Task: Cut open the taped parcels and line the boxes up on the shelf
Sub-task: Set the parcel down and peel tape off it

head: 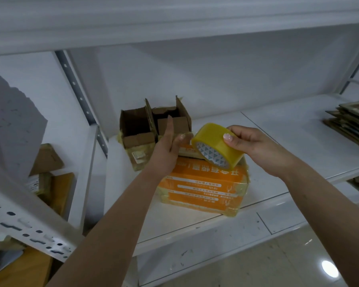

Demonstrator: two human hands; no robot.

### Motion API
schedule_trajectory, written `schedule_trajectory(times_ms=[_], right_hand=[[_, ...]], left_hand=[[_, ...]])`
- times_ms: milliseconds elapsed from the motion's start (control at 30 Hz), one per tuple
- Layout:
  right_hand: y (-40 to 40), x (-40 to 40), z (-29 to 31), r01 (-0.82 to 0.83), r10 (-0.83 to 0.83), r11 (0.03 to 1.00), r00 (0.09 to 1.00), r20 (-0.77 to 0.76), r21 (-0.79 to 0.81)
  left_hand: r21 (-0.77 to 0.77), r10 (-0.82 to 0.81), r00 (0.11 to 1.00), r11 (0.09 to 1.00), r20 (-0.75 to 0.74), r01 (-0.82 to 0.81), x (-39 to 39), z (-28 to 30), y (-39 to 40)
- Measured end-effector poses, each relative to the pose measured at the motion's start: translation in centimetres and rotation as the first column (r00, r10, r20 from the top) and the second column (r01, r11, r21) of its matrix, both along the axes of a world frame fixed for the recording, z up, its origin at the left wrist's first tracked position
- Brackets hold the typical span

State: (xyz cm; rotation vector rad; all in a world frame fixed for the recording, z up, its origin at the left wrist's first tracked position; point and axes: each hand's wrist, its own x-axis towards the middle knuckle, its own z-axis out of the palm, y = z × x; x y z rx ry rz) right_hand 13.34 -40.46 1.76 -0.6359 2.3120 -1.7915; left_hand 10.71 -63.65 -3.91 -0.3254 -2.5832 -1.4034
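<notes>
At centre frame, on the white shelf [278, 129], sits an orange taped parcel [203, 191], its long axis running from lower right toward upper left, wrapped in yellowish tape and not yet cut open. Directly above its far end the right hand [255, 148] grips a roll of yellow packing tape [216, 146], thumb curled over the roll's outer face and fingers behind it; the roll hangs just over the parcel's top, and whether it touches cannot be told. The left hand [170, 146] is held with fingers straight and together, palm turned toward the roll, its thumb tip reaching the parcel's far edge; it grips nothing. Just beyond the left hand, toward upper left, stands an opened brown cardboard box [137, 129] with flaps raised. No cutting tool shows. Judging from this, the roll needs setting aside first, and the right hand is nearer the bare shelf at right; the left hand already lies against the parcel and is better placed to steady it.
</notes>
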Motion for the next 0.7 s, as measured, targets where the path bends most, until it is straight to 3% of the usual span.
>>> schedule_trajectory(times_ms=[233, 367, 467, 567, 700], right_hand=[[0.0, 0.0, -0.1, 0.001, 0.0, 1.0, 1.0, 0.012, -0.019], [0.0, 0.0, -0.1, -0.003, 0.003, 1.0, 1.0, 0.011, -0.021], [-0.1, -0.1, 0.0, -0.008, 0.008, 1.0, 1.0, 0.014, -0.013], [-0.1, 0.0, 0.1, -0.009, 0.009, 1.0, 1.0, 0.01, 0.005], [-0.3, 0.1, 0.1, -0.028, 0.028, 1.0, 0.999, 0.024, 0.007]], left_hand=[[0.015, -0.092, 0.996, 0.996, -0.005, 0.092, 1.8, 2.1, -1.9], [0.001, -0.056, 0.996, 0.998, 0.063, 0.056, 3.3, 2.4, -2.2], [-0.027, 0.024, 1.0, 0.999, -0.02, -0.024, 4.0, 2.7, -1.9], [-0.119, -0.018, 1.0, 0.993, 0.009, 0.019, 4.1, 2.3, -2.3], [-0.087, -0.013, 1.0, 0.996, -0.015, 0.012, 4.2, 2.2, -2.7]])
